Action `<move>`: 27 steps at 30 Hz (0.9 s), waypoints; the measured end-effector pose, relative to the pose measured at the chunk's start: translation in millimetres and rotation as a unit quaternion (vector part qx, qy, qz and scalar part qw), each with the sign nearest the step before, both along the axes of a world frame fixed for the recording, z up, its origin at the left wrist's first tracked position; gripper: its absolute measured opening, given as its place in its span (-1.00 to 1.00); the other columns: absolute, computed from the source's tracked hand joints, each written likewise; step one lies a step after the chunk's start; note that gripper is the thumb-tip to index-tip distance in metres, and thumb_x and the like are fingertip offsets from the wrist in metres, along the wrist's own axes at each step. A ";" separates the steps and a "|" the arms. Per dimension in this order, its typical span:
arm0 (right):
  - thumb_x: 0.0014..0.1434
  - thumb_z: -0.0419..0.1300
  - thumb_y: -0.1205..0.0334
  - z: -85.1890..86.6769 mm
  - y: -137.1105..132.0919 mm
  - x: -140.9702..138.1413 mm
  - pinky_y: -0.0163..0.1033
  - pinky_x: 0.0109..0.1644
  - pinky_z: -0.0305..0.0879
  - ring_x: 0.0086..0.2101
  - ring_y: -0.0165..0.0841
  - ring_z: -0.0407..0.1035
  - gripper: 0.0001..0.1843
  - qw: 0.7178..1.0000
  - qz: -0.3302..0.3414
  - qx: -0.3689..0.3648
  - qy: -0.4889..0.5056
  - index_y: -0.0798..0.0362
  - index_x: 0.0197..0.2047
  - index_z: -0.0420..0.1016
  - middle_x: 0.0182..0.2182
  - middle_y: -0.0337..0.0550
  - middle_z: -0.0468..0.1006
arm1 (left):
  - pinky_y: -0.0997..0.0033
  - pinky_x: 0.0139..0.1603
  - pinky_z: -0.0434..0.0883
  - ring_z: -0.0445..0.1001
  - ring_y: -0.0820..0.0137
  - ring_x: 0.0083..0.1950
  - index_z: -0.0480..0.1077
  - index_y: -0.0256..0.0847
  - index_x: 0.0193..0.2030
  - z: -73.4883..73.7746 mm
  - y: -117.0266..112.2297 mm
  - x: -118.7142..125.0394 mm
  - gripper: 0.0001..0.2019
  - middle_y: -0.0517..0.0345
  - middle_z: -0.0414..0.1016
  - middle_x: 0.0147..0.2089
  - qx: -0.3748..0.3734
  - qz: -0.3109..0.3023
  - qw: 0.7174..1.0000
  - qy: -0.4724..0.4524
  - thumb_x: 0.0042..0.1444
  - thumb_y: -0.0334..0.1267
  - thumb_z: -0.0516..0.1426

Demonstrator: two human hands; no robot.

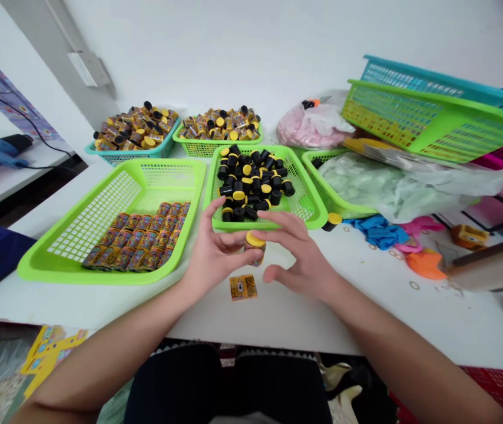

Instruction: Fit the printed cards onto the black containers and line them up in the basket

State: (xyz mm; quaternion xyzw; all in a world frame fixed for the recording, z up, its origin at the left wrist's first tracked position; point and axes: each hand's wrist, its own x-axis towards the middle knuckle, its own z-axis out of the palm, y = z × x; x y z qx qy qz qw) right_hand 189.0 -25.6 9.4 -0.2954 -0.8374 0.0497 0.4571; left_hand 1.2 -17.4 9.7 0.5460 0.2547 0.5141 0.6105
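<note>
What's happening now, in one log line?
left hand: holds yellow-topped container | right hand: open, at same container | printed label: on table, apart from hands

Your white table (287, 323) carries a printed label (243, 287) near its front edge and a teal basket (133, 156) at its back-left corner.

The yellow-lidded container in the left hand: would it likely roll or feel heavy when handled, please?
The yellow-lidded container would probably roll if laid on its side, as it looks cylindrical with a round lid. It is likely light, being quite small beside the left hand holding it.
</note>
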 end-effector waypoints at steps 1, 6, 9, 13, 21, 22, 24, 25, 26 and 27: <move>0.19 0.30 -0.06 0.4 -0.4 0.1 0.14 0.22 0.31 0.14 -0.11 0.36 -0.47 0.999 -0.015 0.028 -0.026 0.00 0.15 0.41 0.10 0.09 0.47 | 0.32 -0.18 0.59 0.64 0.41 -0.36 -0.26 0.00 0.36 0.3 1.8 -0.8 0.03 0.17 0.68 -0.20 -0.003 -0.010 1.000 -0.009 -0.02 -0.37 0.40; 0.12 0.27 0.37 -0.6 -7.5 -7.9 -0.03 0.07 0.44 -0.02 -0.21 0.42 -0.43 0.991 -0.051 0.117 -0.030 0.04 0.20 0.29 -0.07 -0.01 0.49 | 0.41 -0.21 0.55 0.61 0.44 -0.28 -0.15 0.02 0.27 -3.4 5.9 -0.4 -0.04 0.23 0.61 -0.17 -0.019 -0.050 0.998 -0.018 -0.08 -0.32 0.43; 0.14 0.25 0.35 -1.8 -14.3 -17.6 0.01 0.06 0.45 -0.01 -0.17 0.42 -0.44 0.988 -0.054 0.144 -0.019 0.06 0.20 0.27 -0.06 0.03 0.50 | 0.46 -0.26 0.49 0.55 0.51 -0.35 -0.15 0.00 0.26 -6.6 3.2 0.2 -0.13 0.33 0.52 -0.26 -0.046 -0.149 0.987 0.026 0.02 -0.22 0.38; 0.20 0.21 0.31 -5.5 -18.3 -26.4 0.06 0.05 0.46 0.01 -0.12 0.40 -0.47 0.984 -0.076 0.152 -0.051 0.08 0.23 0.24 -0.06 0.07 0.49 | 0.48 -0.29 0.44 0.52 0.50 -0.36 -0.17 -0.04 0.27 -7.3 -0.8 0.7 -0.16 0.36 0.45 -0.31 -0.063 -0.191 0.977 0.079 0.05 -0.26 0.34; 0.19 0.19 0.38 -15.9 -11.1 -27.9 0.14 0.16 0.43 0.02 -0.11 0.40 -0.45 0.974 -0.083 0.188 -0.097 0.16 0.25 0.25 -0.07 0.09 0.51 | 0.63 -0.58 0.16 0.22 0.60 -0.60 -0.14 -0.15 0.20 -1.4 0.1 3.1 -0.27 0.55 0.21 -0.55 -0.011 -0.082 0.990 0.115 -0.02 -0.47 0.19; 0.19 0.19 0.38 -15.7 -11.0 -28.3 0.13 0.15 0.43 0.03 -0.11 0.40 -0.44 0.976 -0.069 0.185 -0.090 0.16 0.26 0.25 -0.05 0.09 0.52 | 0.64 -0.59 0.15 0.20 0.60 -0.60 -0.15 -0.15 0.20 -0.5 0.1 2.4 -0.28 0.56 0.20 -0.56 -0.006 -0.098 0.989 0.106 -0.02 -0.48 0.17; 0.18 0.22 0.36 -14.4 -11.1 -28.8 0.11 0.16 0.44 0.04 -0.12 0.40 -0.44 0.979 -0.049 0.183 -0.074 0.18 0.25 0.26 -0.03 0.11 0.52 | 0.66 -0.60 0.13 0.17 0.60 -0.62 -0.14 -0.14 0.20 0.7 0.1 1.2 -0.30 0.58 0.17 -0.57 0.008 -0.132 0.988 0.079 -0.03 -0.50 0.14; 0.18 0.24 0.36 -13.5 -11.1 -28.6 0.11 0.16 0.44 0.05 -0.11 0.40 -0.44 0.979 -0.047 0.185 -0.067 0.19 0.24 0.27 -0.03 0.11 0.52 | 0.67 -0.61 0.12 0.14 0.61 -0.62 -0.13 -0.13 0.18 1.1 0.2 0.6 -0.31 0.59 0.16 -0.57 0.019 -0.139 0.988 0.066 -0.03 -0.50 0.13; 0.17 0.25 0.34 -12.6 -11.2 -28.2 0.13 0.17 0.44 0.05 -0.11 0.40 -0.44 0.979 -0.048 0.190 -0.063 0.18 0.23 0.29 -0.04 0.10 0.52 | 0.68 -0.61 0.11 0.13 0.63 -0.62 -0.12 -0.12 0.16 1.2 0.2 0.1 -0.32 0.60 0.14 -0.57 0.033 -0.136 0.988 0.058 -0.03 -0.51 0.14; 0.18 0.25 0.33 -11.7 -11.4 -27.5 0.14 0.17 0.44 0.05 -0.10 0.40 -0.46 0.977 -0.049 0.199 -0.060 0.16 0.23 0.30 -0.05 0.09 0.52 | 0.69 -0.60 0.10 0.12 0.63 -0.62 -0.11 -0.12 0.15 1.3 0.3 -0.6 -0.33 0.60 0.13 -0.56 0.047 -0.132 0.988 0.059 -0.04 -0.51 0.15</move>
